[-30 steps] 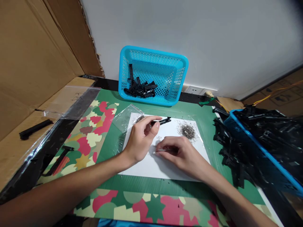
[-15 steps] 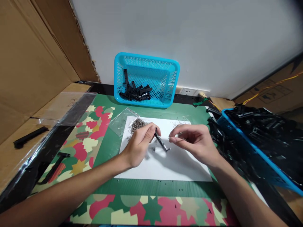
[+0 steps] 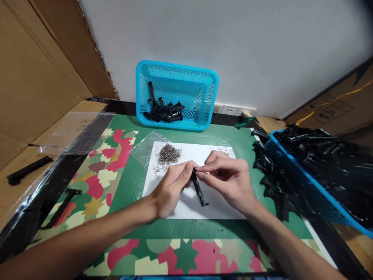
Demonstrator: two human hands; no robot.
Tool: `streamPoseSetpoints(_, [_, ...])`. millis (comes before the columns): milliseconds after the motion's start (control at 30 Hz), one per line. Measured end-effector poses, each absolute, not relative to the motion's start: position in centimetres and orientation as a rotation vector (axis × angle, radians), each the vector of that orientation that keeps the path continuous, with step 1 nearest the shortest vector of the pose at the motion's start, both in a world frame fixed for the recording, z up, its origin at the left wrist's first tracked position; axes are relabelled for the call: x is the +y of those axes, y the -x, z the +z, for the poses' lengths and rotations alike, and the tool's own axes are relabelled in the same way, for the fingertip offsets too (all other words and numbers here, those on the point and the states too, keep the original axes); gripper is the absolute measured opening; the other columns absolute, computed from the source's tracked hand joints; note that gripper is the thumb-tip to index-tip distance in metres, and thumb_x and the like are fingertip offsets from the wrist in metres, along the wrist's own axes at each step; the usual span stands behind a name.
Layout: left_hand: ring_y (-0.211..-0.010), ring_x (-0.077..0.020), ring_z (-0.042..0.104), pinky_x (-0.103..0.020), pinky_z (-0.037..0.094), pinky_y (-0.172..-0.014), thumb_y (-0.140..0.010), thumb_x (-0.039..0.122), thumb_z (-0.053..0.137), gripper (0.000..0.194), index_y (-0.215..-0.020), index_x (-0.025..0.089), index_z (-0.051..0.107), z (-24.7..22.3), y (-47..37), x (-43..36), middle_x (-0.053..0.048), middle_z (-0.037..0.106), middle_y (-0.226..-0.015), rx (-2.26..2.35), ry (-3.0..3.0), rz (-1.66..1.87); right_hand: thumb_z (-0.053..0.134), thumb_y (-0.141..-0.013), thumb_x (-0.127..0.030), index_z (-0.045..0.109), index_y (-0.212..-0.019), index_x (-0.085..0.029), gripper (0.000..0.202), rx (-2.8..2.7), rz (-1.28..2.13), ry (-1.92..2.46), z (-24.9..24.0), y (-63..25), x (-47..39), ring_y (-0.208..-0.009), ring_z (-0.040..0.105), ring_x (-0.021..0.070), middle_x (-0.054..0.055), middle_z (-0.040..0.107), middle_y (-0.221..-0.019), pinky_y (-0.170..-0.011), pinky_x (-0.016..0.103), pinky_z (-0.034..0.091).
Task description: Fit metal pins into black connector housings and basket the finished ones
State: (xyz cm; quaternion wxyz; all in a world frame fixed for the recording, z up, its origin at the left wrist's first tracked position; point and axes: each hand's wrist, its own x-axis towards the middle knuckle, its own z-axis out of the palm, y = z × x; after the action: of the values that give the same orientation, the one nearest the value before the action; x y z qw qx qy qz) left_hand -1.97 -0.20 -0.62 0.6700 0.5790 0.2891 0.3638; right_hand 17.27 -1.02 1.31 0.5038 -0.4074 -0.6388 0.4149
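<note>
My left hand [image 3: 171, 186] is closed around the upper end of a long, thin black plastic part [image 3: 199, 191], which slants down over a white sheet of paper [image 3: 177, 208]. Thumb and forefinger of my right hand [image 3: 229, 177] are pinched together at that same upper end, touching the part or very near it. Whatever lies between those right fingertips is too small to make out. Behind my left hand, a heap of tiny metal pieces [image 3: 168, 154] rests on the paper, with more scattered around it.
A blue basket [image 3: 177, 125] with several black parts stands against the wall. At right, a larger blue bin [image 3: 317, 179] is heaped with black parts, and others [image 3: 269, 179] lie beside it. A clear plastic bag [image 3: 148, 149] lies left of the paper.
My right hand has moved left and its fingertips now meet the upper end of the black part. The part has tilted more steeply downward, and the metal heap shows more fully.
</note>
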Motion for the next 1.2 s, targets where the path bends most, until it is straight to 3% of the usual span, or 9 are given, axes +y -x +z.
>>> streamPoseSetpoints(200, [-0.063,-0.0127,0.031,-0.029,0.024,-0.058,-0.110,0.058,0.038,0.051,-0.092,0.015,0.059,-0.9,1.9,-0.1,0.004,0.036,-0.071,0.618,-1.246,0.830,0.083,-0.085,-0.017,0.087,-0.092,-0.025,0.011,-1.563,0.813,1.008,1.3,-16.7,-1.3,-0.062,0.049,0.0109,0.001,0.056,-0.078,-0.047,0.026,0.029])
streamPoseSetpoints(433, [-0.061,-0.0116,0.028,-0.028,0.023,-0.056,-0.110,0.057,0.039,0.050,-0.089,0.015,0.056,-1.2,1.8,-0.1,0.005,0.033,-0.069,0.619,-1.243,0.841,0.080,-0.087,-0.015,0.085,-0.092,-0.022,0.011,-1.665,0.613,1.057,1.4,-16.5,-1.5,-0.054,0.040,0.0067,0.000,0.055,-0.081,-0.044,0.024,0.027])
streamPoseSetpoints(700, [-0.062,-0.0115,0.030,-0.028,0.024,-0.057,-0.111,0.055,0.038,0.051,-0.098,0.013,0.064,-1.3,1.8,-0.1,0.004,0.037,-0.070,0.647,-1.315,0.846,0.076,-0.086,-0.011,0.082,-0.091,-0.018,0.010,-1.724,0.574,1.047,1.5,-16.4,-1.6,-0.054,0.045,0.0067,0.000,0.059,-0.082,-0.043,0.022,0.031])
streamPoseSetpoints(833, [-0.068,-0.0134,0.042,-0.028,0.032,-0.063,-0.112,0.053,0.037,0.051,-0.108,0.013,0.069,-1.2,1.8,0.0,0.001,0.050,-0.076,0.648,-1.357,0.850,0.075,-0.086,-0.009,0.080,-0.089,-0.017,0.010,-1.771,0.529,1.046,1.6,-16.5,-1.6,-0.053,0.042,0.0058,0.000,0.058,-0.081,-0.043,0.022,0.030])
streamPoseSetpoints(1000, [-0.089,-0.0189,0.060,-0.031,0.043,-0.081,-0.114,0.045,0.034,0.049,-0.114,0.014,0.072,-0.6,1.8,-0.2,-0.006,0.067,-0.096,0.639,-1.507,0.900,0.075,-0.084,-0.008,0.078,-0.085,-0.016,0.009,-1.775,0.513,1.062,1.9,-16.3,-2.0,-0.052,0.042,0.0052,-0.001,0.057,-0.079,-0.042,0.021,0.030])
streamPoseSetpoints(1200, [-0.100,-0.0204,0.063,-0.033,0.046,-0.090,-0.116,0.038,0.031,0.045,-0.121,0.016,0.070,-0.1,1.8,-0.4,-0.008,0.070,-0.111,0.609,-1.616,0.935,0.076,-0.085,-0.009,0.077,-0.083,-0.017,0.008,-1.699,0.580,1.042,2.3,-16.2,-2.3,-0.050,0.039,0.0045,-0.001,0.057,-0.079,-0.041,0.022,0.026])
